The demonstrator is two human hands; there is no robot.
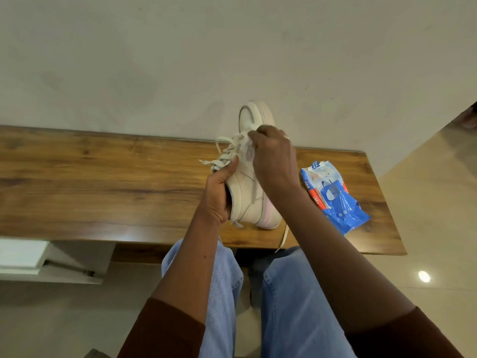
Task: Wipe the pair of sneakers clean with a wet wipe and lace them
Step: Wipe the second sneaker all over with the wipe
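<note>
**While one hand braces the shoe, the other works the wipe**

Because the white sneaker [247,197] is propped toe-up, with its heel seemingly down near the front edge of the wooden table [103,182], we judge it light enough to steady with one hand. Our left hand [219,192] grips it at the collar, fingers tucked inside the opening and thumb pressed on the outside just below the laces [223,153]. That looks like the best hold: the padded collar gives a little, but the shell around it seems firm enough to push against.

Our right hand [273,156] is curled round a crumpled wet wipe [248,151] and presses it on the upper near the top eyelets, below the toe cap [254,112]. The smooth upper will probably turn slick once damp, so the grip inside the collar matters more than any pinch on the outside. The wipe is thin and soft and will likely bunch or tear if dragged hard over the eyelets.

The laces are limp and loosely threaded, and a loose lace end [284,235] hangs over the table's front edge, where it could snag. We cannot see a second sneaker.

The blue pack of wet wipes [335,202] lies near the shoe, on the right.
</note>
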